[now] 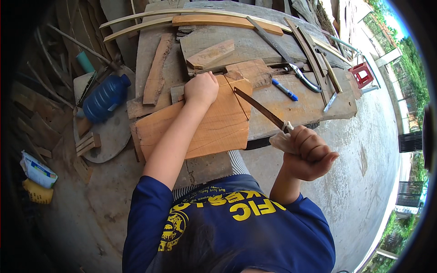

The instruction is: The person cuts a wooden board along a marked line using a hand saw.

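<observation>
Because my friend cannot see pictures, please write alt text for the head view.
A right hand grips a narrow blade by its wrapped end, the tip over a thick orange board on which the left hand rests. A blue marker and wood strips lie near it on rough planks; a blue jug is at left.

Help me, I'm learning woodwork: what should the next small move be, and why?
Perhaps turn the right hand so the blade lines up with the dark line on the board: the tip appears close to it, but in this view the blade slants away. The left hand is at the board's far edge.
</observation>
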The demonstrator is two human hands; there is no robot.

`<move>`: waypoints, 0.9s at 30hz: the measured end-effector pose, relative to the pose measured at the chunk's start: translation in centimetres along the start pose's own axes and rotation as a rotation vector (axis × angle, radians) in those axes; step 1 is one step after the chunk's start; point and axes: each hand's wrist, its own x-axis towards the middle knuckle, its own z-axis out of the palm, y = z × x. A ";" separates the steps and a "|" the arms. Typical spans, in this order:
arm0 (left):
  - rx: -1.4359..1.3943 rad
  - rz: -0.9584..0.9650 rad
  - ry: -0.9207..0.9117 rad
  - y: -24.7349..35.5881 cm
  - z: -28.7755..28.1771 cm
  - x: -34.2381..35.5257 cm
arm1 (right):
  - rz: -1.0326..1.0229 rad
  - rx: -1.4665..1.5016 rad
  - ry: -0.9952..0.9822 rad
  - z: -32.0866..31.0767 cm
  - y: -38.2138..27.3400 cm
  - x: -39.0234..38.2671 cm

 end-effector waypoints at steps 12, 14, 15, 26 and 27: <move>0.013 0.027 0.133 -0.8 1.0 0.3 | -0.119 0.025 0.004 -2.1 -1.6 -5.4; 0.029 0.015 0.125 -0.7 0.9 0.2 | -0.097 -0.026 0.007 -2.2 0.5 -5.3; 0.028 0.026 0.122 -0.7 0.9 0.2 | -0.065 -0.072 0.006 -2.2 1.8 -5.2; 0.070 0.026 0.076 0.1 0.5 -0.1 | -0.073 -0.129 -0.124 -0.3 1.3 -6.3; 0.073 0.032 0.077 0.1 0.5 -0.1 | -0.025 -0.197 -0.040 -0.2 1.0 -6.5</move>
